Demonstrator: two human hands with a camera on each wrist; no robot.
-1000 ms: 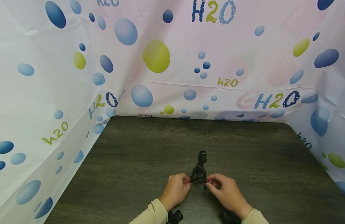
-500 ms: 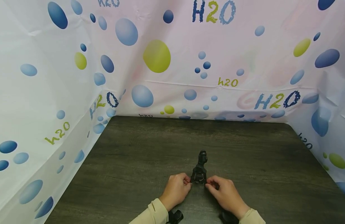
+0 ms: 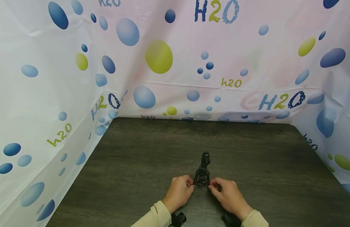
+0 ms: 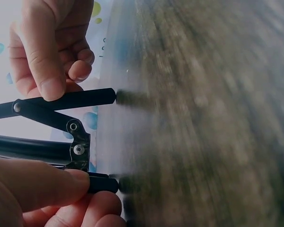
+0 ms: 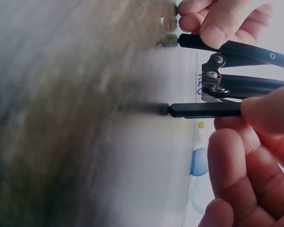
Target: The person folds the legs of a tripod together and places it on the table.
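Note:
A small black tripod (image 3: 202,175) stands upright on the dark wooden table (image 3: 152,148), its legs spread and its narrow head on top. My left hand (image 3: 178,193) pinches one leg between thumb and fingers; the left wrist view shows that leg (image 4: 104,184) low in the picture. On the other side, my right hand (image 3: 229,196) pinches another leg (image 5: 206,109) close above its foot. Metal-riveted hinges (image 4: 79,149) join the braces to the central column between both hands. In the right wrist view the leg feet meet the glossy tabletop.
A white sheet printed with blue and green dots (image 3: 159,56) walls the table at the back and both sides. Black wrist gear (image 3: 177,219) shows below the left hand, and more dark gear (image 3: 231,220) beneath the right wrist.
My right hand has shifted slightly left and its fingers have closed on the tripod's right leg, which has swung inward a little. The left hand has stayed in place.

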